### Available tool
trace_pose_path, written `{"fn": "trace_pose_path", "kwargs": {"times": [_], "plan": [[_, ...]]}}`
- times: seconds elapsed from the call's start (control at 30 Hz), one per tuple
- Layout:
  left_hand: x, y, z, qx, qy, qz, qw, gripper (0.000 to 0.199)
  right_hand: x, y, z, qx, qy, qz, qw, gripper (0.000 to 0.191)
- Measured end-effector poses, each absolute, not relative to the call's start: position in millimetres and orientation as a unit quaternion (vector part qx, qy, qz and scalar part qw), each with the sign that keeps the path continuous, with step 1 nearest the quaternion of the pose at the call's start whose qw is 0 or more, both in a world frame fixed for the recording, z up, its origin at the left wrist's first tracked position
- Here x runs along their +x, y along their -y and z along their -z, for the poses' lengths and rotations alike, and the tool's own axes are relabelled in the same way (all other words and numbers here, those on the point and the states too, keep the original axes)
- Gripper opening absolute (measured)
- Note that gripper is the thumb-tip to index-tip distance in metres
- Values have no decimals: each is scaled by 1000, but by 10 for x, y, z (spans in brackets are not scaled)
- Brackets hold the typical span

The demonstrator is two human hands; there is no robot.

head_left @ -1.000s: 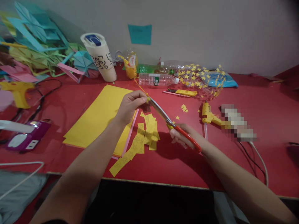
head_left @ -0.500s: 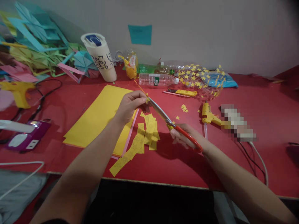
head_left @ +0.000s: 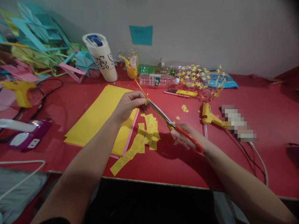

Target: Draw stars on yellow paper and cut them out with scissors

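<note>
My left hand pinches a narrow yellow paper strip that sticks out up and to the left of the fingertips. In my right hand are scissors with red handles. Their blades point up and left, with the tips at the paper by my left fingers; the blades look nearly closed. Below, several yellow strips with star outlines drawn on them lie overlapping. Small cut stars rest on the red table, right of the blades. Yellow paper sheets lie beneath my left forearm.
At the back stand a white tumbler and a cut bottle with yellow scraps. Clear bottles, a star-covered bottle and a yellow cutter lie nearby. A yellow glue gun is on the right, folded paper on the left.
A small yellow scrap now shows apart just above the scissor tips. The strip in my left hand is tilted slightly differently. Both hands keep nearly the same place.
</note>
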State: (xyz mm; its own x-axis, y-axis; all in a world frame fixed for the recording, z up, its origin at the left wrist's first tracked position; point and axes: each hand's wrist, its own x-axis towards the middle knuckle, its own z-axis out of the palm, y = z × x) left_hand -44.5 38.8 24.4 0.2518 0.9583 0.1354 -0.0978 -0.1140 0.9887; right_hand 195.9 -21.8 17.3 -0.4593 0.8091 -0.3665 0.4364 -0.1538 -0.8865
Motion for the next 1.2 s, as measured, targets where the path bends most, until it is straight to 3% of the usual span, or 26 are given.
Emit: {"fn": "trace_pose_path", "kwargs": {"times": [0.67,1.03,1.2], "plan": [[-474,-397,-240,574,-382,-470,550,11,1977,187,-71,-511,611,-584,156,56],[-381,-379,-212,639,-382,-534,400,10,1975,203,-60,-471,628,-591,188,58],[-371,-370,-201,647,-377,-515,418,13,1960,222,-122,-477,627,-590,178,58]]}}
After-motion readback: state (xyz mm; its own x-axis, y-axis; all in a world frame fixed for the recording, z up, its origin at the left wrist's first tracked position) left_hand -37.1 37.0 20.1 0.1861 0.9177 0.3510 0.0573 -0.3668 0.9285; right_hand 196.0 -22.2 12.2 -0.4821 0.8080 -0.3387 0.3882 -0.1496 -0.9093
